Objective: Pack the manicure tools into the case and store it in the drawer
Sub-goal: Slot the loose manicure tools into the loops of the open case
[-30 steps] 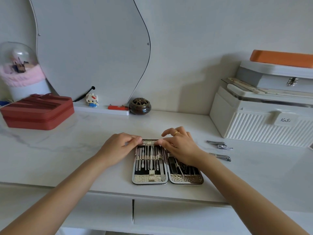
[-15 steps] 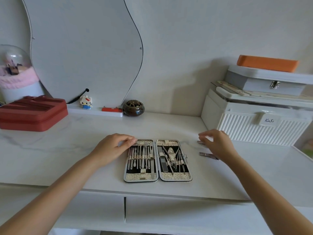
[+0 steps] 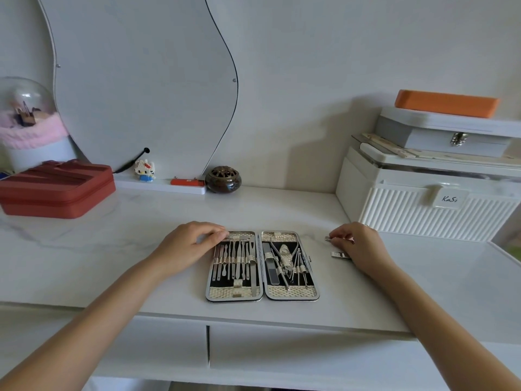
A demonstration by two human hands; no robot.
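In the head view, the open silver manicure case with black lining (image 3: 262,266) lay flat in the lower centre of the frame, on the white marble-look worktop (image 3: 141,249) near its front edge. Both halves were filled with thin steel manicure tools (image 3: 235,259) held under small straps.

The left hand (image 3: 189,246) rested at the upper left corner of the case, and its curled fingertips (image 3: 221,235) touched the top edge of the left half. I could not tell whether this grip really pinched the edge or only pressed on it.

The right hand (image 3: 359,245) was to the right of the case, apart from it. Its grip was narrow: the fingertips pinched a small steel nail clipper (image 3: 329,239) on the worktop. A second steel clipper (image 3: 338,254) lay just below it, partly hidden under the hand.

Below the worktop edge, at the bottom of the frame, were two white drawer fronts (image 3: 282,351), both closed.

In the left part of the frame stood a red zipped box (image 3: 56,190) and behind it a glass dome with pink trim (image 3: 25,119). A wavy mirror (image 3: 141,80) leaned on the wall, with a small toy cat figure (image 3: 145,170) and a dark brown round incense burner (image 3: 223,179) at its base. In the right part stood a white ribbed storage box (image 3: 428,204) with a grey box (image 3: 451,134) and an orange flat item (image 3: 446,103) on top.
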